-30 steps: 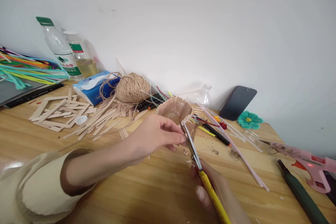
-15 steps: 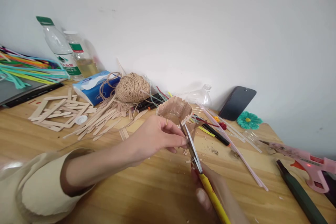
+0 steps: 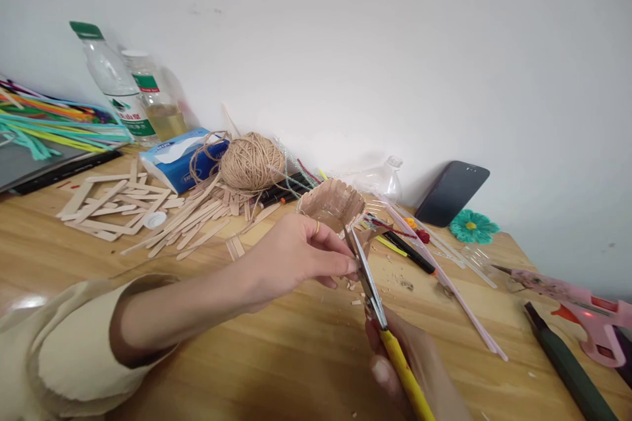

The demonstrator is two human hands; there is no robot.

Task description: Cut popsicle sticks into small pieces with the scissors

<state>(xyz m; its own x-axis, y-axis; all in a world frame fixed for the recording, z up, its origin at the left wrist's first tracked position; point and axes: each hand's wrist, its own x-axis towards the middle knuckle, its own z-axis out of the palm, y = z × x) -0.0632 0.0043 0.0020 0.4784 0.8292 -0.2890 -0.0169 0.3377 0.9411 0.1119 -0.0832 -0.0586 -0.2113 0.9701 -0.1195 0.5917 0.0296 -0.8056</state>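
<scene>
My left hand [image 3: 301, 253], a ring on one finger, is pinched closed beside the scissor blades; whatever its fingertips hold is too small to make out. My right hand [image 3: 399, 355] is wrapped round yellow-handled scissors [image 3: 368, 276], whose metal blades point up and away, slightly apart, by the left fingertips. Just behind the hands sits a small round basket [image 3: 333, 200] made of wooden pieces. Small wood scraps [image 3: 356, 302] lie on the table under the blades.
Craft sticks [image 3: 197, 217], a twine ball [image 3: 251, 161] and a blue tissue pack [image 3: 185, 161] lie left. Bottles [image 3: 118, 85] stand behind. A phone [image 3: 451, 192], teal flower [image 3: 474, 227], pink straws [image 3: 459, 302] and pink glue gun [image 3: 577, 316] are right.
The view has shifted slightly, so most things sit a little further right. Both hands keep their holds, with the scissors still by the left fingertips.
</scene>
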